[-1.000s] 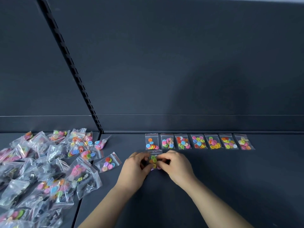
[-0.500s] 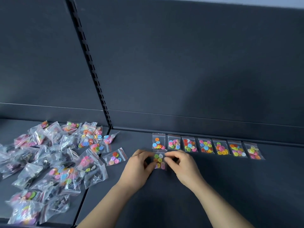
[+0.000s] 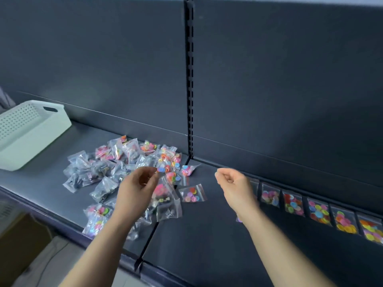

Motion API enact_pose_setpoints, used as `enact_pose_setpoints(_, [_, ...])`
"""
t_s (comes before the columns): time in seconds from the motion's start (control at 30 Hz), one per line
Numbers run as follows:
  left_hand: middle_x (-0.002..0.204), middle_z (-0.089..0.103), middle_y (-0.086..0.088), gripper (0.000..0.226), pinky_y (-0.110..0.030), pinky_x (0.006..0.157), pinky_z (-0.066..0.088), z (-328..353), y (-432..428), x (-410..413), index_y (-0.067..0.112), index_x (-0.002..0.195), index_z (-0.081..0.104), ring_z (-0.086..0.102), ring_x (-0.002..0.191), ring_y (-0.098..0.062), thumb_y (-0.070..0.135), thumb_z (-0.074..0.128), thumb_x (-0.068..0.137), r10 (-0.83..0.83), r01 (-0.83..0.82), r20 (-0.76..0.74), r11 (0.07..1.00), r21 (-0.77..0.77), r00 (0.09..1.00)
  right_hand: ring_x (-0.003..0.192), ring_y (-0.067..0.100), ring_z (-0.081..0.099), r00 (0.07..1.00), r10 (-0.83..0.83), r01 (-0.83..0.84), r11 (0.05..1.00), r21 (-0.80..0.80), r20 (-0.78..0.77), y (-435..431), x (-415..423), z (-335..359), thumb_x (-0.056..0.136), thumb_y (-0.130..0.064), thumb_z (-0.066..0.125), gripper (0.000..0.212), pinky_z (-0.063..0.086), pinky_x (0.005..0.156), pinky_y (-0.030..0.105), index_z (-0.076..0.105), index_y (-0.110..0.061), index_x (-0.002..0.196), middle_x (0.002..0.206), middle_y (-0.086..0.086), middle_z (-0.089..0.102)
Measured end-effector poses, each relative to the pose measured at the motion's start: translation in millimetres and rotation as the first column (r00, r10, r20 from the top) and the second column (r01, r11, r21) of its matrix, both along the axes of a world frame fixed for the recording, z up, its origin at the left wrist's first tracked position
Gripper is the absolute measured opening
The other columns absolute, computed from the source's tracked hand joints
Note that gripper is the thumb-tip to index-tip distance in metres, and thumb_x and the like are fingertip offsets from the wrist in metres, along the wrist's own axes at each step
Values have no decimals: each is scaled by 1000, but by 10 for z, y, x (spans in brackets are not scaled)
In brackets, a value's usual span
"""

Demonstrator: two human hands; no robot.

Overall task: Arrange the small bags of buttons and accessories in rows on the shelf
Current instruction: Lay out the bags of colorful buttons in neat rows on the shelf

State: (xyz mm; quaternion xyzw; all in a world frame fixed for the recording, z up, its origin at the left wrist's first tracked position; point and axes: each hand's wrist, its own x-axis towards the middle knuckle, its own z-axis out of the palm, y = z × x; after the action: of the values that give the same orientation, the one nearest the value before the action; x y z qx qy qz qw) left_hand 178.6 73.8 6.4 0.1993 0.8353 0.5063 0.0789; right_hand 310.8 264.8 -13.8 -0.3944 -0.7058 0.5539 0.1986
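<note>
On the dark shelf (image 3: 207, 235), my left hand (image 3: 135, 188) over the loose pile of bags (image 3: 124, 175), fingers curled, empty, my right hand (image 3: 235, 186) loosely curled, empty, six rowed bags (image 3: 317, 210) visible right, one white basket (image 3: 29, 131) far left.

A white perforated basket (image 3: 31, 133) with a slot handle sits at the far left on the surface in front of me, tilted in my view. Below it, near left, I see a brown cardboard box (image 3: 20, 241). A slotted black upright (image 3: 189, 79) divides the dark back panel (image 3: 279, 90).
</note>
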Motion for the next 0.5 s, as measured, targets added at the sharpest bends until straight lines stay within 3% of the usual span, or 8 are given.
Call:
enact_pose_setpoints(0.1, [83,69,3,7,-11,51,45,59,-17,-362,18,97,66,62,67,-5,17,62,91,54,-54,8,998,16,999,88,5,60,999,3,-1,999,-33,46,-82,-327,0,92,-29,57,25,48,71,22,65,-14,110,96,-6,66])
enact_pose_setpoints(0.2, [83,70,2,8,-19,58,42,-15,93,-812,18,95,68,59,62,0,22,63,90,8,-9,-24,999,-52,1000,99,32,61,994,-44,46,999,-17,95,-144,-627,-16,93,-28,55,33,50,86,44,62,2,107,106,18,65])
enact_pose_setpoints(0.23, [82,70,2,10,-20,58,42,-41,152,-946,17,95,69,60,62,-2,24,64,90,-18,16,-21,997,-79,1000,98,33,61,991,-68,69,998,-9,112,-156,-712,-40,92,-29,56,36,51,85,43,61,3,108,108,19,65])
enact_pose_setpoints(0.33, [83,71,-1,14,-24,65,44,-91,388,-1286,14,94,70,63,72,-17,26,64,89,-155,143,-47,969,-200,987,88,14,58,975,-153,155,988,0,162,-224,-923,-111,88,-37,62,39,45,78,29,62,-7,113,98,-1,65])
enact_pose_setpoints(0.4, [80,70,-1,10,-27,68,48,-117,528,-1351,17,88,69,65,75,-22,26,66,87,-264,226,-89,925,-305,960,86,15,61,955,-190,186,982,37,226,-252,-967,-150,85,-37,66,36,49,77,30,65,-9,108,96,0,67])
enact_pose_setpoints(0.5, [73,70,6,8,-25,65,49,-220,633,-1478,24,78,70,64,68,-15,23,66,85,-419,343,-104,841,-418,902,84,17,65,926,-270,261,963,68,264,-290,-1051,-179,83,-23,69,18,54,79,35,67,-11,97,96,5,71])
